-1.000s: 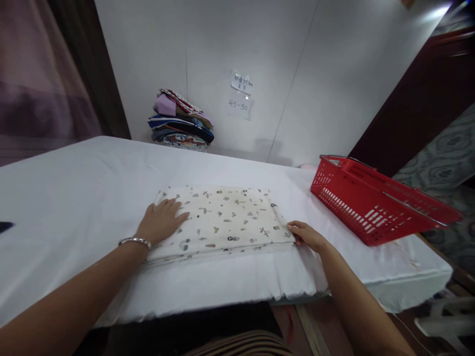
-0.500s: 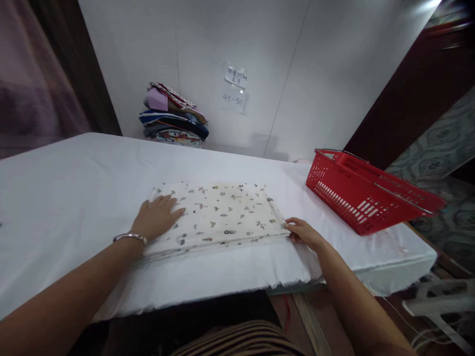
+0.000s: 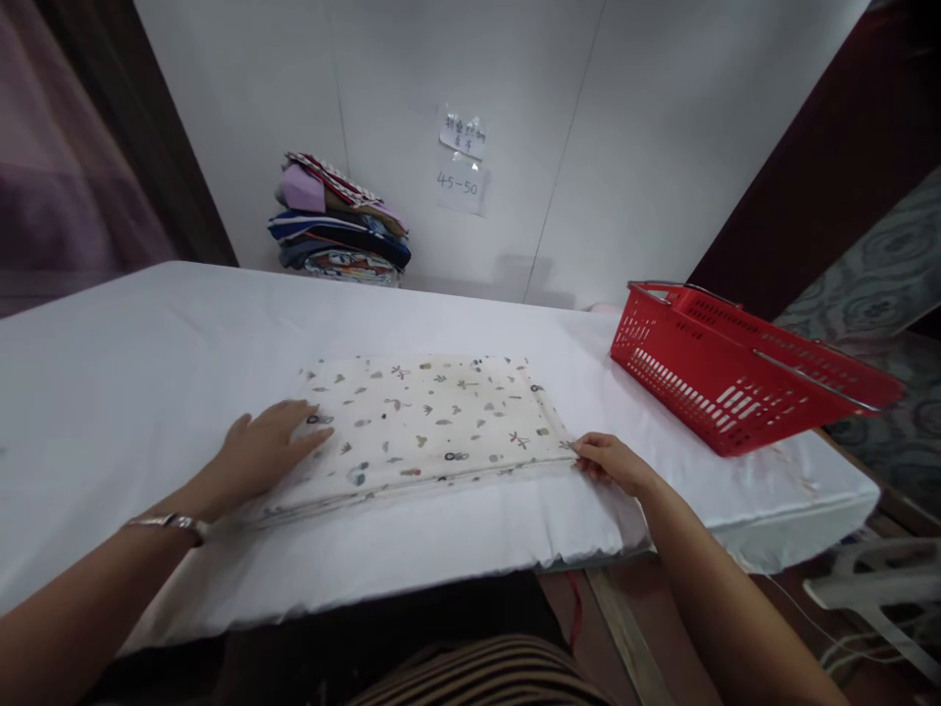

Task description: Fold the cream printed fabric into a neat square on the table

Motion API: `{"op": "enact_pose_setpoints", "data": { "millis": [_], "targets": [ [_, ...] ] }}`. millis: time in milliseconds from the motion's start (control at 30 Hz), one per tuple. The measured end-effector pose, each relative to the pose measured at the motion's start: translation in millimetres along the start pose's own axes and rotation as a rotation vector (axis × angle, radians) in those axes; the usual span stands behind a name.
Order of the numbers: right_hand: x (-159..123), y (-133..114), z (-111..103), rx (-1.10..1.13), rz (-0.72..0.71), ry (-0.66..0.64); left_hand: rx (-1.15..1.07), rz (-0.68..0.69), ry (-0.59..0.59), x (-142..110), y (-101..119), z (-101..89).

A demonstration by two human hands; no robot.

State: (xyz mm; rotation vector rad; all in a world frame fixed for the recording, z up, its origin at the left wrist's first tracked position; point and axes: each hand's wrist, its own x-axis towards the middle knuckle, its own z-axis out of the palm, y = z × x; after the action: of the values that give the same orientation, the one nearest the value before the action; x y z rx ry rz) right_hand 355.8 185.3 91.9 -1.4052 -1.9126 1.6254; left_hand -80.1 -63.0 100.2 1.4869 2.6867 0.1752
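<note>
A cream cloth [image 3: 433, 417] with small printed figures lies folded into a flat, layered rectangle in front of me. On its left edge rests my left hand [image 3: 269, 449], fingers stretched out and apart, with a bracelet [image 3: 171, 523] on the wrist. My right hand [image 3: 610, 461] pinches the cloth's near right corner between thumb and fingers. Some fingertips of that hand are hidden beneath the corner.
The cloth lies on a table with a white cover [image 3: 191, 343]. A red plastic basket [image 3: 706, 363] stands at the right. Folded fabrics [image 3: 338, 226] are stacked by the wall at the back left. A white plastic chair [image 3: 874, 588] is at lower right.
My left hand has slid left, from on top of the cloth to its left edge. The right hand keeps its pinch on the corner. The view has shifted slightly.
</note>
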Motion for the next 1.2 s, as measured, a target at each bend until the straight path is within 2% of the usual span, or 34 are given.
{"op": "enact_pose_setpoints", "data": {
  "millis": [133, 267, 500, 600, 800, 933, 1100, 1200],
  "targets": [
    [1, -9, 0, 0.034, -0.021, 0.032, -0.057, -0.031, -0.015, -14, -6, 9.4],
    [1, -15, 1, 0.141, -0.032, -0.007, -0.117, -0.056, 0.007, -15, -3, 9.2],
    [-1, -6, 2, -0.023, 0.077, 0.019, -0.162, -0.055, -0.012, -9, -12, 15.0],
    [-3, -6, 2, -0.046, 0.093, 0.002, -0.197, -0.092, -0.019, -10, -15, 14.5],
    [-3, -7, 2, -0.065, 0.098, -0.011, -0.121, -0.217, 0.064, -24, -20, 8.6],
    [-1, -9, 3, -0.156, 0.134, -0.022, -0.129, -0.331, 0.014, -37, -26, 10.6],
    [-2, -12, 10, -0.278, 0.075, -0.020, -0.112, -0.380, 0.016, -55, -12, 4.6],
    [-2, -13, 15, -0.373, 0.017, 0.026, -0.115, -0.381, -0.036, -64, -1, -2.4]
  ]
}}
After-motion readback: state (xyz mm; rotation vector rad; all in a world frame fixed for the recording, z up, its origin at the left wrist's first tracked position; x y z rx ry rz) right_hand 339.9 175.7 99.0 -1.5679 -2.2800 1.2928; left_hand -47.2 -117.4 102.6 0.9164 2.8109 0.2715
